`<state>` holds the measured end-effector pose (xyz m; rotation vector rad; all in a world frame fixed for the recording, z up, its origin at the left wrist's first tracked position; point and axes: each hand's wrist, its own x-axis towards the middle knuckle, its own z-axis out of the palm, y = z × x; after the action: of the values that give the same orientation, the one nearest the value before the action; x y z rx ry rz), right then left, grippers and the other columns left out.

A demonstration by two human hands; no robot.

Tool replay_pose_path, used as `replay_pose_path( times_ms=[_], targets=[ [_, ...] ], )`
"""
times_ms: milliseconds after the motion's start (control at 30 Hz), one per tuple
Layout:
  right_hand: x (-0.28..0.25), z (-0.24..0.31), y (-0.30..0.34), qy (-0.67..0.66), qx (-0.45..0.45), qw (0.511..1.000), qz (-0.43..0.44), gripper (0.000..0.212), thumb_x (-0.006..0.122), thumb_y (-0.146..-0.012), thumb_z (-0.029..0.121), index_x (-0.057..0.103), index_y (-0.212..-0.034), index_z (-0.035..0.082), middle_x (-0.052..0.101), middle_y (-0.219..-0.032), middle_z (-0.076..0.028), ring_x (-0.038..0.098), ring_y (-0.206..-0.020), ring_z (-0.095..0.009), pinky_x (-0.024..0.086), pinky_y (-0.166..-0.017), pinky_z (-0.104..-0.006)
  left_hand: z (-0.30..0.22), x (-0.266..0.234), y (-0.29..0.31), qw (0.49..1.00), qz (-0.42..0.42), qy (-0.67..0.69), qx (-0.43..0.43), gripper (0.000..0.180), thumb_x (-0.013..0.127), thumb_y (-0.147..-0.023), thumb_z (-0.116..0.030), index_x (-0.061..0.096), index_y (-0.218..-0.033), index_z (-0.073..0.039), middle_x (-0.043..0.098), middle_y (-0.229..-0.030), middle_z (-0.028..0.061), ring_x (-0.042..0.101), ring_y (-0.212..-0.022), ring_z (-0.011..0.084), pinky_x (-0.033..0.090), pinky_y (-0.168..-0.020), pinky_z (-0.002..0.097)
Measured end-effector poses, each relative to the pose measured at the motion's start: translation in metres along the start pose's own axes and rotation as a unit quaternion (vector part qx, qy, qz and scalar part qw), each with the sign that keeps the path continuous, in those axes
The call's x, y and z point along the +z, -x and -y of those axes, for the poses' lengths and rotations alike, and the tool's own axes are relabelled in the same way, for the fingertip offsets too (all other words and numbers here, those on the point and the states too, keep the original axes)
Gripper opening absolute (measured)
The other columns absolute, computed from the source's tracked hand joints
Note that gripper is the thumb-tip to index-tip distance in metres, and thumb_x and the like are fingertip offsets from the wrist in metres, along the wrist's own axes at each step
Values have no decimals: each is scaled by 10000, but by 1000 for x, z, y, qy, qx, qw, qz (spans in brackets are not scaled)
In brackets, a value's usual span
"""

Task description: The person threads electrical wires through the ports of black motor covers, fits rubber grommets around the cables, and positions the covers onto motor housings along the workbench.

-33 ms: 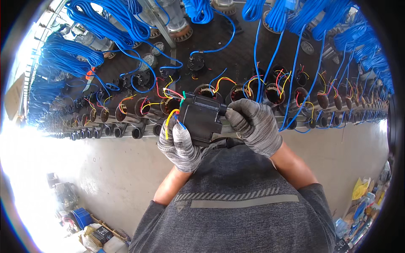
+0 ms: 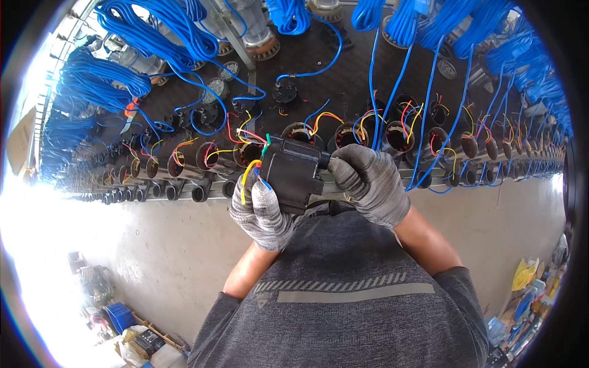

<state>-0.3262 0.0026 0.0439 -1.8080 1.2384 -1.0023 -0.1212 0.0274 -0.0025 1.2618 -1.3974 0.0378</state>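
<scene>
In front of my chest I hold a black plastic box with short yellow, red, blue and green wires coming out at its left end. My left hand, in a grey knitted glove, is closed round that wired end, with its thumb near the blue wire. My right hand, gloved alike, is closed with its fingertips at the round black fitting on the box's right side. A black cable hangs below the box against my shirt. The tips of my right fingers are partly hidden.
Beyond my hands runs a dark bench with a long row of metal motor tubes, coloured wires sticking out of their open ends. Coiled blue cables hang above. Boxes and bags lie on the floor at the lower left, around a blue bin.
</scene>
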Motion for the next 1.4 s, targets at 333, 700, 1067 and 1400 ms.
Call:
replay_pose_path(
  times_ms=[333,700,1067,1400],
  targets=[
    [17,-3,8,-61,4,995,-74,234,691,-949,208,612,-1052,13,678,-877,-122,706,-774,-255,547,-672,-331,-11,-3,4,955,28,185,-232,436,619,-971,-297,588,-1226,55,658,-1114,147,664,-995,212,570,-870,368],
    [8,-17,6,64,-143,986,-49,244,719,-906,129,598,-1091,26,673,-891,-137,703,-769,-318,552,-643,-383,-11,-4,10,921,29,270,-278,427,641,-963,-297,584,-1239,23,660,-1131,144,677,-1000,231,572,-890,375],
    [6,-20,2,114,-170,977,-62,221,705,-901,161,618,-1077,59,666,-896,-131,672,-734,-330,526,-607,-426,-31,1,-8,885,28,356,-298,413,638,-971,-291,595,-1235,23,659,-1128,136,669,-1020,223,564,-905,358],
    [-12,-15,-6,227,-135,963,59,258,632,-936,313,613,-1025,72,626,-825,-128,657,-706,-331,498,-584,-444,-20,1,1,926,43,258,-272,431,628,-986,-287,565,-1260,40,659,-1114,128,651,-1004,185,571,-865,354]
  ],
)
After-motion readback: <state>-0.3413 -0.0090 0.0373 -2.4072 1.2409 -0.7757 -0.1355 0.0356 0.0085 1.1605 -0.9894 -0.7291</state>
